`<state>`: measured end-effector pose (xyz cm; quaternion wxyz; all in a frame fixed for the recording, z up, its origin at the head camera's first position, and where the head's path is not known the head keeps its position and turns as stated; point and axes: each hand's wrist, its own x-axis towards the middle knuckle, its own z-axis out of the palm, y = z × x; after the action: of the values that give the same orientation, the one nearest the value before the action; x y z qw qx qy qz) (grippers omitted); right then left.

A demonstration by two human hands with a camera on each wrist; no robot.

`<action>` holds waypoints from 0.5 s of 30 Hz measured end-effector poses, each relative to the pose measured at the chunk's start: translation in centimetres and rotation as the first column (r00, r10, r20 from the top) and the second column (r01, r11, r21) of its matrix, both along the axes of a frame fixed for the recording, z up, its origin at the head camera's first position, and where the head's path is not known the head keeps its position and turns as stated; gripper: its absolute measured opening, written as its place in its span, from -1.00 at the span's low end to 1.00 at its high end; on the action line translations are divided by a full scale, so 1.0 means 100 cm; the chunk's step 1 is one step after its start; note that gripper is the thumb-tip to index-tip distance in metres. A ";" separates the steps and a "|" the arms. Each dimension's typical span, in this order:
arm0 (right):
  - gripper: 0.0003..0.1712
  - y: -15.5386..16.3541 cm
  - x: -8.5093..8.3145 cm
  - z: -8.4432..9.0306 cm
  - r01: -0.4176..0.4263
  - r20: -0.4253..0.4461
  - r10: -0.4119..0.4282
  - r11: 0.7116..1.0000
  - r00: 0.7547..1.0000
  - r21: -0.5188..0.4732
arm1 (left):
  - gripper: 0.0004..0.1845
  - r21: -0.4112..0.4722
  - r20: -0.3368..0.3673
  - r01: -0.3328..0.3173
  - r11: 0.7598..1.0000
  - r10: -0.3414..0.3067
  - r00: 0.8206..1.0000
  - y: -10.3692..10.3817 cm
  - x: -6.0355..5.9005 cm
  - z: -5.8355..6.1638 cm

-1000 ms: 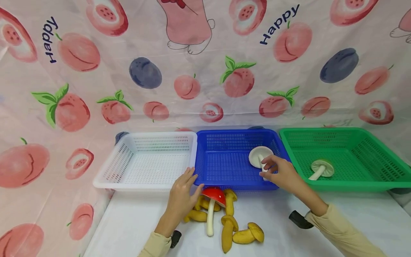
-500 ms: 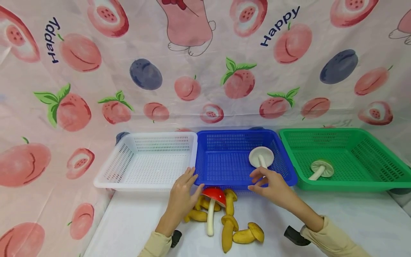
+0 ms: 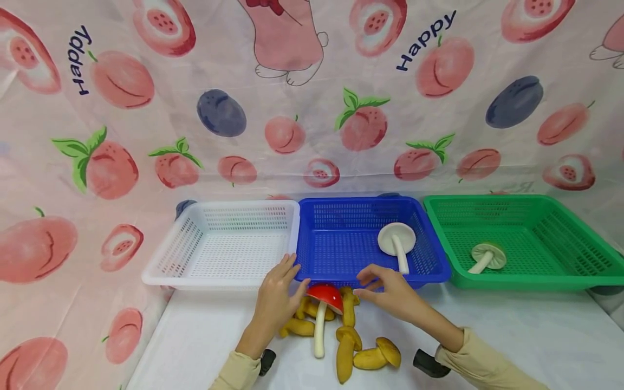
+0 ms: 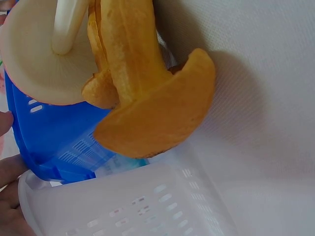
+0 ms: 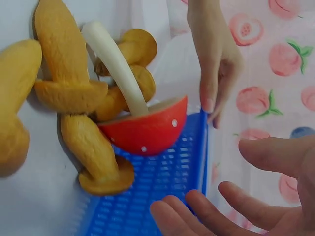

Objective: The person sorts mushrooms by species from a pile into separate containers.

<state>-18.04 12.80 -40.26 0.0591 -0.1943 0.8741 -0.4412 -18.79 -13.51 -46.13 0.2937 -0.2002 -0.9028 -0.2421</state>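
A red-capped toy mushroom (image 3: 325,296) with white spots and a pale stem lies on top of several yellow-brown toy mushrooms (image 3: 346,355), before the blue basket (image 3: 370,281). My left hand (image 3: 277,295) rests with extended fingers where the white basket (image 3: 214,282) meets the blue one. Its thumb is near the red cap. Above the table by the blue basket's front rim, my right hand (image 3: 390,292) holds nothing. Its thumb and fingers are spread apart in the right wrist view, facing the red mushroom (image 5: 147,132). A white mushroom (image 3: 397,239) lies inside the blue basket.
At the right stands a green basket (image 3: 536,281) with one pale-stemmed mushroom (image 3: 489,256) in it. The three baskets form a row against a fruit-print cloth (image 3: 292,97). White cloth (image 3: 195,336) covers the table.
My right hand has let go of the white mushroom in the blue basket. It has moved left and towards me, out over the front rim. My left hand has stayed put.
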 end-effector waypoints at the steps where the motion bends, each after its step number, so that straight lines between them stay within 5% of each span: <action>1: -0.63 -0.003 -0.001 -0.001 -0.010 -0.002 0.010 1.000 1.000 0.001 | -0.58 0.001 -0.001 0.000 1.000 0.000 1.000 0.000 0.000 0.000; 15: -0.44 -0.037 0.003 -0.023 -0.176 0.058 0.173 0.982 0.983 0.069 | -0.58 -0.021 -0.008 -0.009 1.000 0.009 1.000 0.000 0.000 -0.002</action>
<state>-17.78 9.07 -42.54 0.1273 -0.2565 0.8675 -0.4068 -18.80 -13.53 -46.31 0.2961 -0.2001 -0.9050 -0.2307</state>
